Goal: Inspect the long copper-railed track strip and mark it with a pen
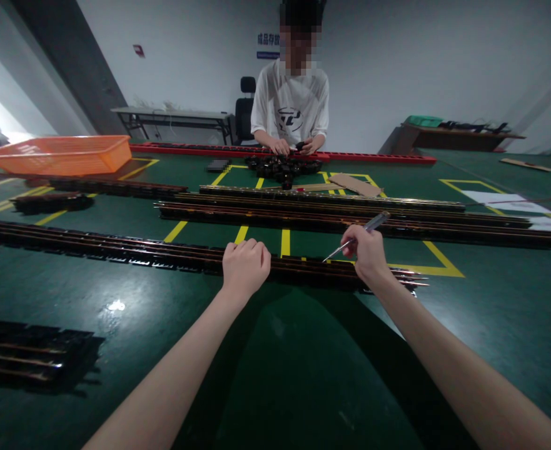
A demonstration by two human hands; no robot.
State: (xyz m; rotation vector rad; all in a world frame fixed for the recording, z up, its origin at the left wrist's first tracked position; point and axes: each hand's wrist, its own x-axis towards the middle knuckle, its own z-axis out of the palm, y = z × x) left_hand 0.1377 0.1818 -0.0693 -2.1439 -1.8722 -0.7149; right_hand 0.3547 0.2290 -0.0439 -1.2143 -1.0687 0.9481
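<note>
A long black rail with copper-coloured strips (181,255) lies across the green table in front of me. My left hand (247,265) is closed over the middle of this rail, its fingers curled round the far side. In my right hand (366,250) is a slim screwdriver (377,220), gripped between thumb and fingers. Its thin metal shaft slants down to the left, and the tip is at the rail's top, right of my left hand. Whether the tip touches a screw is too small to tell. Bare strip ends stick out at the rail's right end.
Beyond lie more long rails (303,215), a cardboard piece (356,185) and a pile of black parts (284,167). An orange bin (64,155) stands far left; another rail (22,353) lies near left. Opposite, a person (291,112) handles small black parts.
</note>
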